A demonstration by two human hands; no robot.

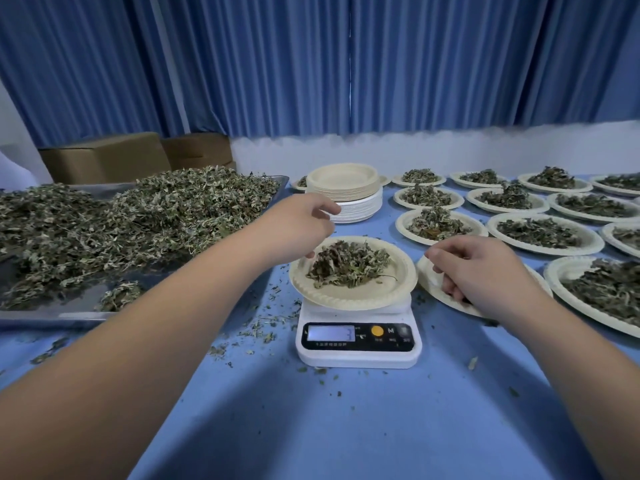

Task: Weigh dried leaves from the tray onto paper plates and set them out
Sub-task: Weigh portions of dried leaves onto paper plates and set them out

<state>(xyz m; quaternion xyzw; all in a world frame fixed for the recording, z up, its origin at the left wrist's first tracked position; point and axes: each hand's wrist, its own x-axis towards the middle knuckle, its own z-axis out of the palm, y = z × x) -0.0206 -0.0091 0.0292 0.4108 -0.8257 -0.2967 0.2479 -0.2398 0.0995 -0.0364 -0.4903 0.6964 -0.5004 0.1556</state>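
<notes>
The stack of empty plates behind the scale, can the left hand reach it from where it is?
Probably yes. The left hand hovers right next to the stack of empty plates, over the far edge of the plate on the scale. Nothing stands between them.

Ahead of you, pleated blue curtains (311,64) hang across the back, above a strip of white wall (433,150). Two cardboard boxes (104,159) stand back left. Blue cloth covers your table (346,427).

Bare forearms (166,327), bare hands (301,223) (481,271)
</notes>
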